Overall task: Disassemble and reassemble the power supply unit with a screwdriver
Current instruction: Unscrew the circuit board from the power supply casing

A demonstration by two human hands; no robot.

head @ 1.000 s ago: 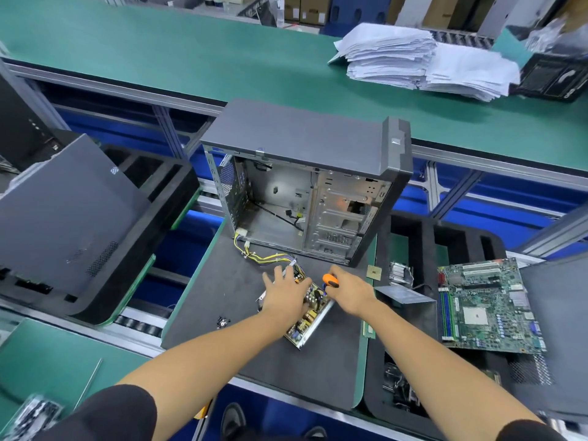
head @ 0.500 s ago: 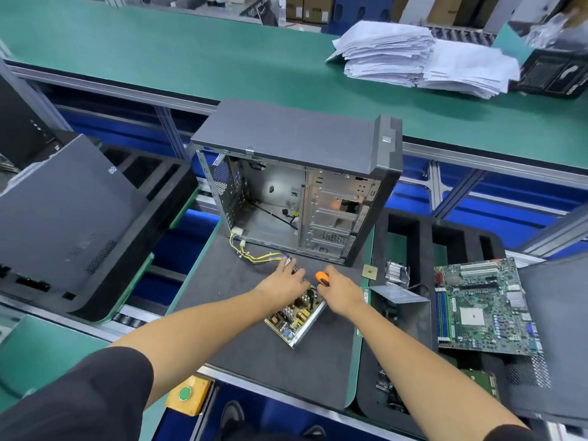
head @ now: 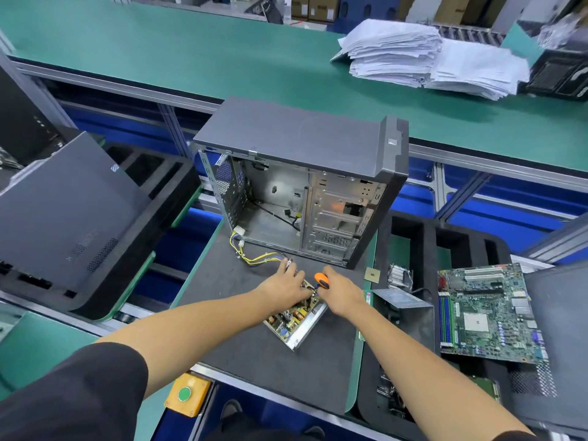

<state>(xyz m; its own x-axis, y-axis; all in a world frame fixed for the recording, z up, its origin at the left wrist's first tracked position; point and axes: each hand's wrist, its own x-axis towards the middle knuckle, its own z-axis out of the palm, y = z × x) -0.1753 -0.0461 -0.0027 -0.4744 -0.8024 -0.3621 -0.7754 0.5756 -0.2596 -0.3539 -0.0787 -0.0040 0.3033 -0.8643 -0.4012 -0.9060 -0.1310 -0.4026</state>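
The power supply unit (head: 294, 319) lies open on the black mat (head: 254, 351), its circuit board showing inside a shallow metal tray. Yellow and black wires (head: 254, 257) run from it toward the computer case. My left hand (head: 284, 286) rests on the unit's far end and holds it down. My right hand (head: 342, 292) grips a screwdriver with an orange handle (head: 321, 279), tip pointed down into the board next to my left fingers. The unit's grey metal cover (head: 404, 308) stands to the right.
An open computer case (head: 302, 186) stands upright just behind the hands. A green motherboard (head: 486, 313) lies at the right on a black foam tray (head: 426, 237). A case side panel (head: 63, 211) leans at the left. Paper stacks (head: 429, 58) sit on the far green bench. A yellow button box (head: 187, 394) hangs below the mat.
Both hands stay on the power supply unit with the screwdriver at the same spot. The whole scene has shifted slightly in view as my head moved.
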